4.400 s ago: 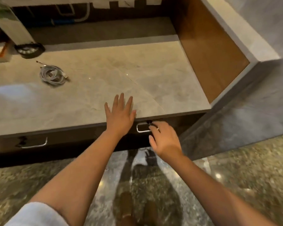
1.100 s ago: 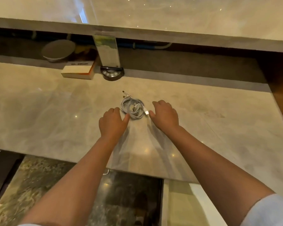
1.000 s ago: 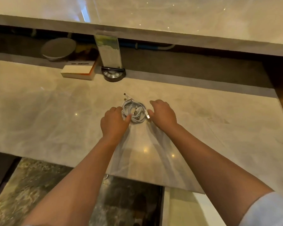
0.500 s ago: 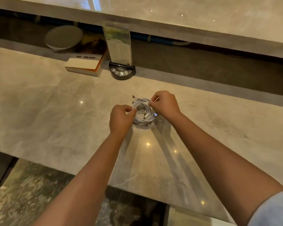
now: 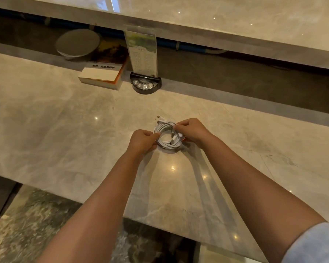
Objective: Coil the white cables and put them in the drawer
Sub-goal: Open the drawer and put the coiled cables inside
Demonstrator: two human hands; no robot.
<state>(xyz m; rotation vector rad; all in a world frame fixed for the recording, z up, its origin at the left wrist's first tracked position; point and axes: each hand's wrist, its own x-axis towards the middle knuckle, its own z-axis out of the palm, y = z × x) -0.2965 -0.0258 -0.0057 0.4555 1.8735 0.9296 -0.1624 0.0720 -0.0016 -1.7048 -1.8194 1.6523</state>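
I see the white cables (image 5: 166, 136) wound into a round coil over the marble counter (image 5: 46, 133), well in front of the black-based sign stand (image 5: 145, 86) and a little to its right. From my view the coil sits between my two hands, and I cannot tell for sure whether its underside rests on the counter or is lifted just clear of it.

My left hand (image 5: 142, 142) is on the coil's left side, on the side nearer the stand's left; its fingers are curled and its thumb and fingertips pinch the left arc of the loops. My right hand (image 5: 192, 131) is on the coil's right and far side; its fingers are curled round the loops there, pinching the strands at the top of the ring. Two loose connector ends (image 5: 158, 118) stick out of the coil toward the stand, just beyond my right fingertips.

Left of the stand a book (image 5: 101, 74) lies flat at the counter's back edge, and behind it sits a round grey disc (image 5: 78, 43) under the upper ledge (image 5: 217, 19).
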